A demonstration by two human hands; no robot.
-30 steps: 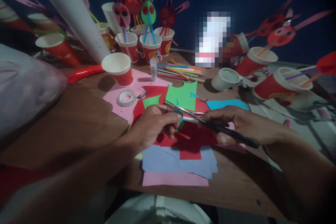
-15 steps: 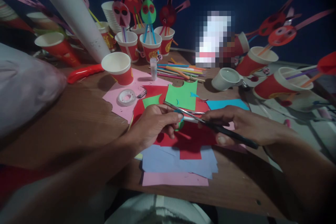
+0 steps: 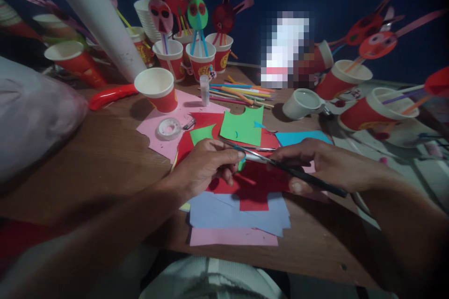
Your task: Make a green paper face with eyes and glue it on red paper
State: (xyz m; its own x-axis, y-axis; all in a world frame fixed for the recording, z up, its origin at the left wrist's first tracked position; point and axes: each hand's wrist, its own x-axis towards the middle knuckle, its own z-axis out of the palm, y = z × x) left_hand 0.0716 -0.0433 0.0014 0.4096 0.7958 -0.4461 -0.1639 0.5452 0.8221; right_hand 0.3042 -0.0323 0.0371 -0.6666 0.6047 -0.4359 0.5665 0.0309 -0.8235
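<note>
Brown wooden counter (image 3: pixel 105 149) laid with papercraft materials. A bulky pale bag (image 3: pixel 35 117) occupied its left edge, and a long whitish tube (image 3: pixel 98 18) leaned near the far left corner. Overlapping coloured sheets covered the middle: a pink sheet (image 3: pixel 154 124) to the left, red paper (image 3: pixel 254 203) at the centre, and blue-grey sheets (image 3: pixel 210 212) reaching toward the near edge.

The left hand (image 3: pixel 212 166) was closed in a pinch, thumb against fingers; the right hand (image 3: pixel 315 163) was curled around the black handles of scissors (image 3: pixel 305 177), whose blades pointed left, toward the left hand.

Red-and-white paper cups stood along the far edge, several with paper-faced figures on straws; the cup holding the green-faced figure (image 3: pixel 197 11) bore a yellow printed emblem and, beside it, a small round black-and-white tag (image 3: pixel 213 74), both too small to read. One further cup (image 3: pixel 166 100) rested on the pink sheet. A white mug (image 3: pixel 300 105) sat near the far right corner, beyond a green sheet (image 3: pixel 242 126). A tape roll (image 3: pixel 168 128) lay on the pink sheet.

Smallest, a blue paper piece (image 3: pixel 240 149) was gripped at the left fingertips, above the red paper near the blades.
</note>
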